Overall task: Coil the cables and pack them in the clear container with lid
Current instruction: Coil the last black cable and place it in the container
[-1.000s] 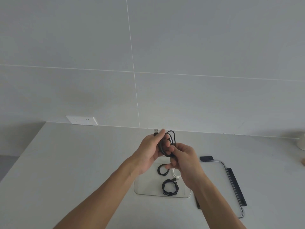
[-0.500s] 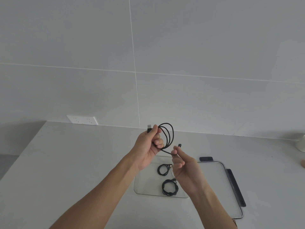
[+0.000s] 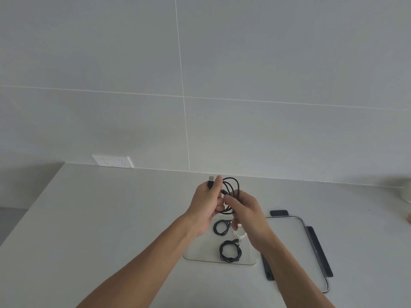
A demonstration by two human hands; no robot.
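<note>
Both hands hold a black USB cable in loose loops above the table. My left hand pinches it near the USB plug, which sticks up past my thumb. My right hand grips the other end of the loops, its fingers closed around the strands. Below the hands stands the clear container. Inside lie two coiled black cables and a white cable, partly hidden by my right hand. The clear lid with black clips lies flat to the right of the container.
A white wall socket sits at the back left where the table meets the tiled wall. A white object stands at the far right edge. The table's left edge runs diagonally at the left.
My right hand, which held the small plug end apart from the coil half a second ago, has come back to the loops and closed on them. The coil is tighter now.
</note>
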